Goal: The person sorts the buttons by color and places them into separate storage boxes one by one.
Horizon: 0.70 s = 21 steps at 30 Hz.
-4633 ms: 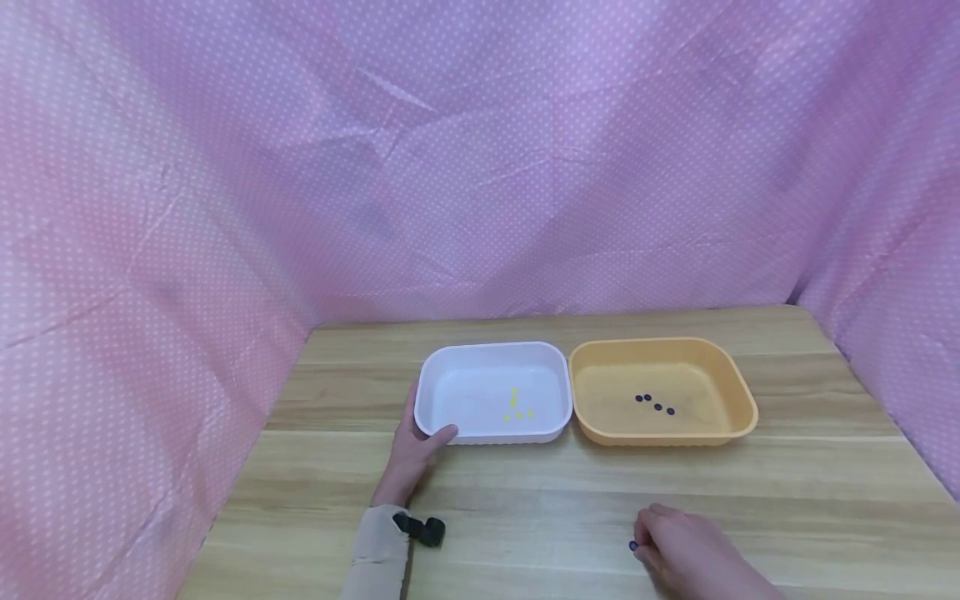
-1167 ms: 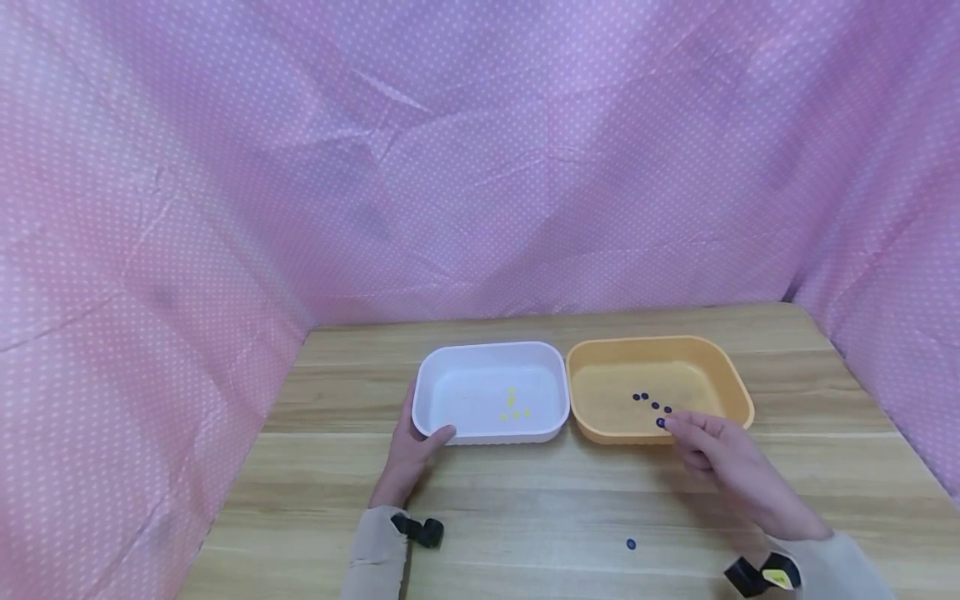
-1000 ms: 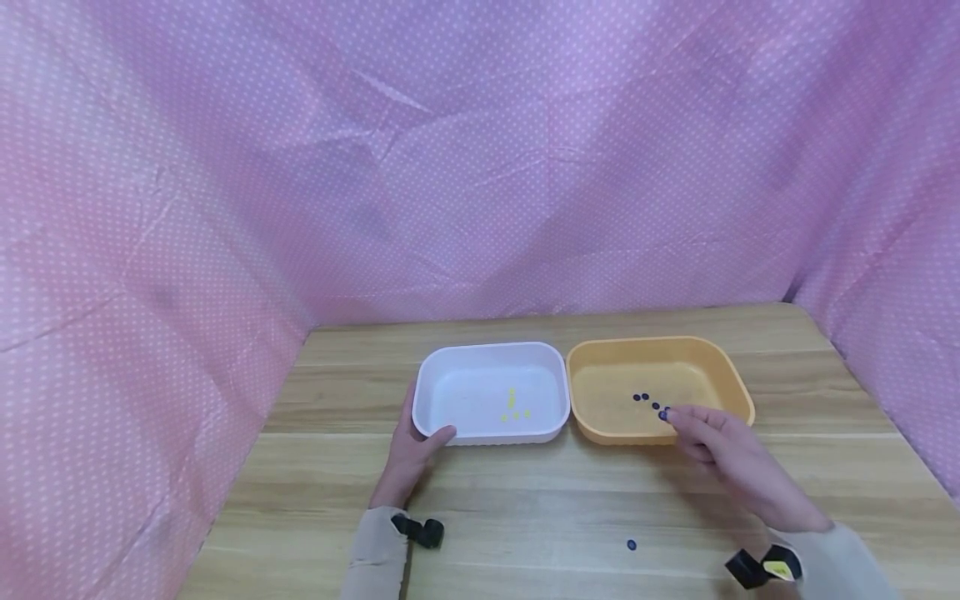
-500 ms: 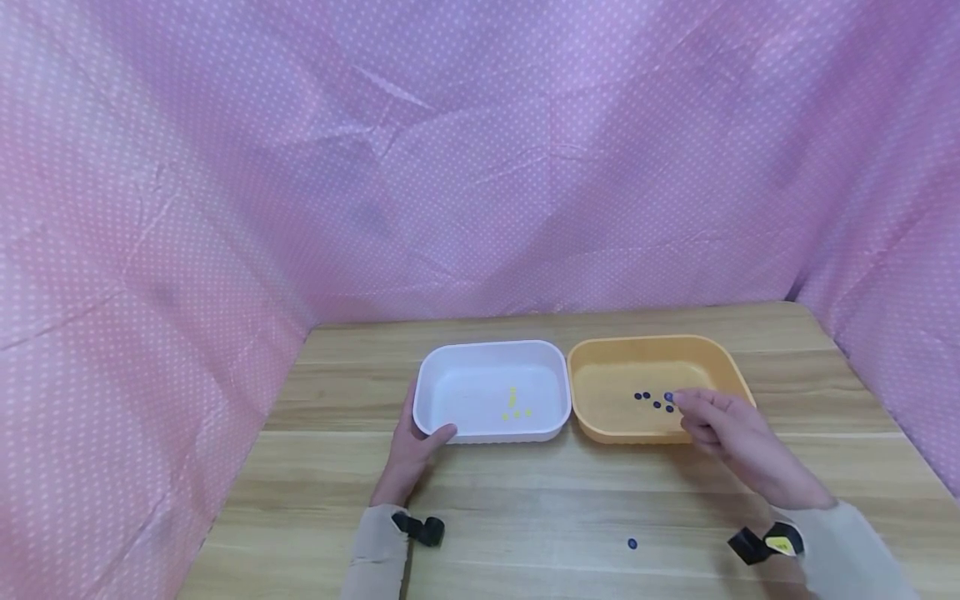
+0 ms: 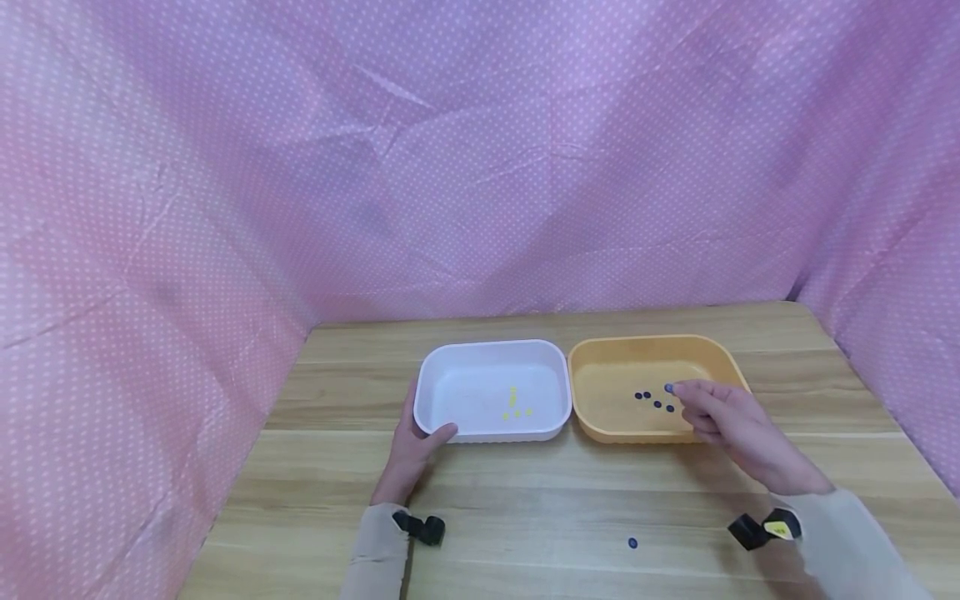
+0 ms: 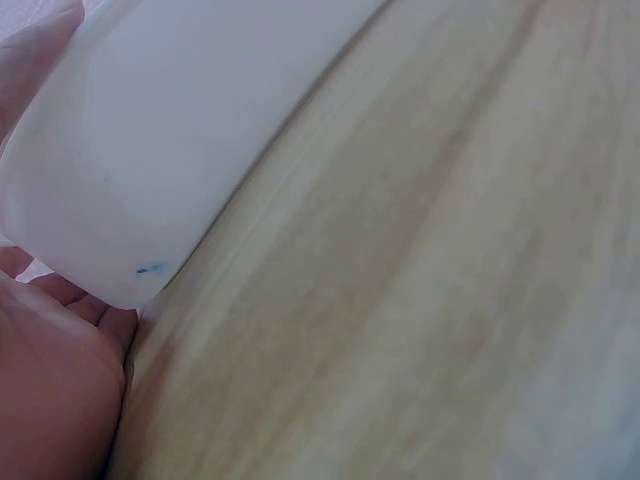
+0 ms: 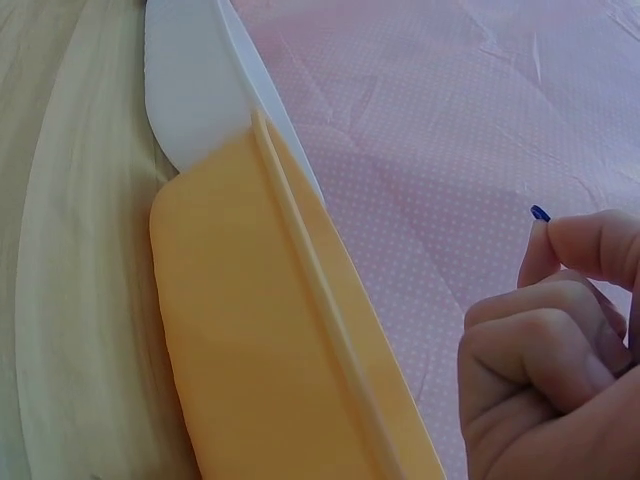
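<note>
My right hand (image 5: 731, 421) pinches a small dark blue button (image 5: 669, 388) between thumb and forefinger, above the orange tray (image 5: 663, 439). The other fingers are curled into the palm, and the button's edge (image 7: 540, 213) shows at the fingertips in the right wrist view. Several dark blue buttons (image 5: 657, 404) lie on that tray's floor. At the white tray (image 5: 491, 437), my left hand (image 5: 411, 446) grips the near left corner, thumb over the rim and fingers along the outer side. Several tiny yellow pieces (image 5: 517, 413) lie in this tray, too small to identify.
One more dark blue button (image 5: 633, 542) lies on the wooden table (image 5: 525, 508), in front of the trays. The two trays stand side by side, about touching. Pink dotted cloth (image 5: 480, 208) hangs behind the table and along both sides.
My right hand has moved from the table's front to above the orange tray with a button, lately shifting slightly farther back. One button stays on the table. My left hand keeps its grip.
</note>
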Motion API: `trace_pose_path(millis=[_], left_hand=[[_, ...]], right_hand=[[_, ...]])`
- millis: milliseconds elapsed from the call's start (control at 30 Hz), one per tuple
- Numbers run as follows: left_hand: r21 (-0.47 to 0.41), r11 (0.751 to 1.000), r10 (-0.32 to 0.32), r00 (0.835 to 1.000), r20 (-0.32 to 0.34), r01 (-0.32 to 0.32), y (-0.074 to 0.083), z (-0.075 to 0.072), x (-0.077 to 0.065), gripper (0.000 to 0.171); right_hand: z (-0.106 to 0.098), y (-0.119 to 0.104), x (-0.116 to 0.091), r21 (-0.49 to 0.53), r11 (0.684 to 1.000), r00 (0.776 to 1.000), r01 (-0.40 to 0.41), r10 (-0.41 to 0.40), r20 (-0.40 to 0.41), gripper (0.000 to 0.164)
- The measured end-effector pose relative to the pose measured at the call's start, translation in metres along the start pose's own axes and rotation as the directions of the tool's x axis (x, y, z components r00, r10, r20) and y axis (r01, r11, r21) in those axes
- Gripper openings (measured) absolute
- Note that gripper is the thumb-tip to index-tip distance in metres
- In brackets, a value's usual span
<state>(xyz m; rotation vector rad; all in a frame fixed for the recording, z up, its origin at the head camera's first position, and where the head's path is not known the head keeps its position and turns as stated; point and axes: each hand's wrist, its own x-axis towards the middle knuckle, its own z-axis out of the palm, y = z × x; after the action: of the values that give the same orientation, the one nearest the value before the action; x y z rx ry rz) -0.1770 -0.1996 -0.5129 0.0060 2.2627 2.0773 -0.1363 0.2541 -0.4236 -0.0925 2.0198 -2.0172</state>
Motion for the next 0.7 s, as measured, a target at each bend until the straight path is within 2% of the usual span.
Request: trace_pose_path(millis=[233, 500, 700], left_hand=[[-0.031, 0.999, 0.036, 0.999, -0.009, -0.037, -0.003, 0.001, 0.0, 0.105], [-0.011, 1.0, 0.009, 1.0, -0.022, -0.009, -0.003, 0.0, -0.001, 0.106], [0.009, 1.0, -0.019, 1.0, -0.019, 0.019, 0.001, 0.0, -0.002, 0.105]], right_hand=[[-0.007, -0.002, 0.003, -0.064, 0.998, 1.0, -0.004, 0.004, -0.007, 0.041], [-0.013, -0.007, 0.009, -0.076, 0.997, 1.0, 0.017, -0.017, 0.001, 0.041], [-0.016, -0.008, 0.013, -0.098, 0.995, 1.0, -0.024, 0.022, -0.018, 0.041]])
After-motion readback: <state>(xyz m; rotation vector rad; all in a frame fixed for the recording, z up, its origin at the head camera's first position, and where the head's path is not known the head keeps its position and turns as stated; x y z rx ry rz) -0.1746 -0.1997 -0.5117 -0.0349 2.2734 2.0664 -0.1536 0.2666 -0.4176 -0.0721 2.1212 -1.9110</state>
